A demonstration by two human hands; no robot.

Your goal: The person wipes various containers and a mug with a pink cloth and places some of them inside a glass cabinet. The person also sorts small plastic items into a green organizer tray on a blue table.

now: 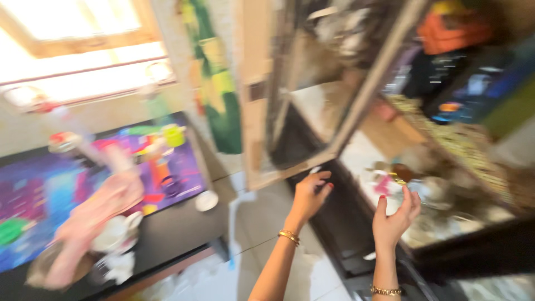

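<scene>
The whole view is smeared by motion. My left hand (310,195) is raised with its fingers curled around the lower corner of a tall framed cabinet door (290,111), which stands ajar. A gold bangle sits on that wrist. My right hand (395,216) is held upright a little to the right, fingers extended and thumb apart, in front of a cluttered shelf (446,212). It is closest to a small white and pink item (384,187) on that shelf, and I cannot tell whether it touches it. A gold bracelet circles the right wrist.
A low dark table (167,234) at the left carries a bright multicoloured mat, a pink cloth, cups and a small white dish (207,200). A bright window is above it. Pale floor tiles (262,223) lie between table and cabinet. Clothes and bags fill the upper right.
</scene>
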